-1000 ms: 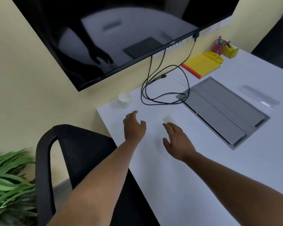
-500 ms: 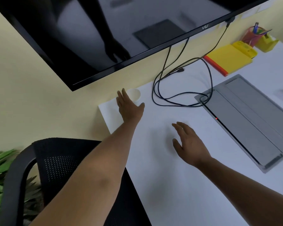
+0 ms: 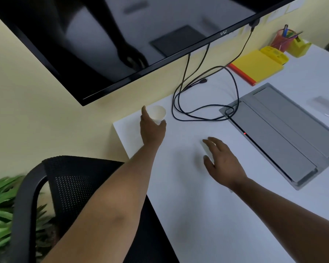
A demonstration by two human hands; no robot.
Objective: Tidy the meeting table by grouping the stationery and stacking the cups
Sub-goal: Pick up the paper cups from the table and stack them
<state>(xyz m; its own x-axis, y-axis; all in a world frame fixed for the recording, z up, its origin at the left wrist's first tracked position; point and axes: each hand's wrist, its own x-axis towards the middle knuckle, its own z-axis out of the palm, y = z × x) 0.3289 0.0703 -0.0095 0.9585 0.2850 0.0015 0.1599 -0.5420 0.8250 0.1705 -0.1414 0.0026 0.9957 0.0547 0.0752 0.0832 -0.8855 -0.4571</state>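
My left hand point(image 3: 152, 128) is at the small white paper cup point(image 3: 156, 114), just left of the frame's centre near the table's point(image 3: 188, 196) far corner under the screen point(image 3: 122, 35); forefinger along its left side, thumb against the right, so I read it as pinching the cup low on its wall, tilted toward me. My right hand point(image 3: 222, 161) lies spread and relaxed on the table at centre, fingers loosely over something pale and blurred that I cannot identify; I cannot tell whether it holds it. I judge the cup to be very light and thin-walled: it will dent if I squeeze and could tip or skate on the smooth top. The best hold is gentle, round the lower wall where the base stiffens it, not the soft rim. The black cables point(image 3: 203, 103) loop just right of the cup, so I'd lift clear of them. The yellow notepad point(image 3: 256, 67) and pen pot point(image 3: 282, 39) sit grouped at the upper right.
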